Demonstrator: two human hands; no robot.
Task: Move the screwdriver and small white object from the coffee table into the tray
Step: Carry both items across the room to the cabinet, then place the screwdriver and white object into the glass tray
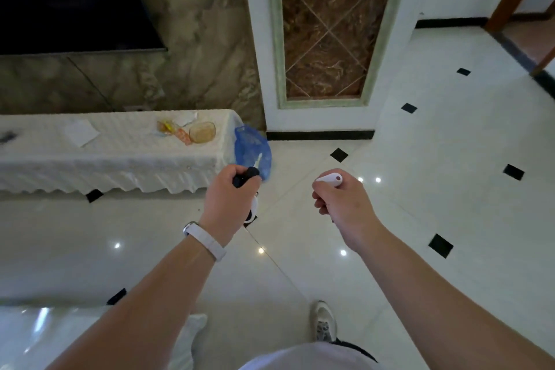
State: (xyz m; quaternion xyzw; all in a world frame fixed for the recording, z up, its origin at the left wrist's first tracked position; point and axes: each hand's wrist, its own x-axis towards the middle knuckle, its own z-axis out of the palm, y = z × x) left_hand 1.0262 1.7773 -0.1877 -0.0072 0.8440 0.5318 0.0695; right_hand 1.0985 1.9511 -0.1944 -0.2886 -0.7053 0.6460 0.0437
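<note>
My left hand (229,194) is closed around a screwdriver (246,176) with a dark handle; its pale shaft pointing up and away, and a white and black part shows below my fist. My right hand (336,198) grips a small white object (329,179) with a round reddish spot at its end. Both hands hang above the glossy white floor, to the right of a long low cabinet under a white cloth (126,159). No tray can be told for sure; a round amber glass dish (202,131) sits on the cloth's right end.
A blue plastic bag (253,149) hangs at the cabinet's right corner. Papers (81,132) and small orange-yellow packets (174,129) lie on the cloth. A dark screen fills the upper left wall. A marble pillar (324,39) rises ahead. My shoe (324,321) stands on the tiles.
</note>
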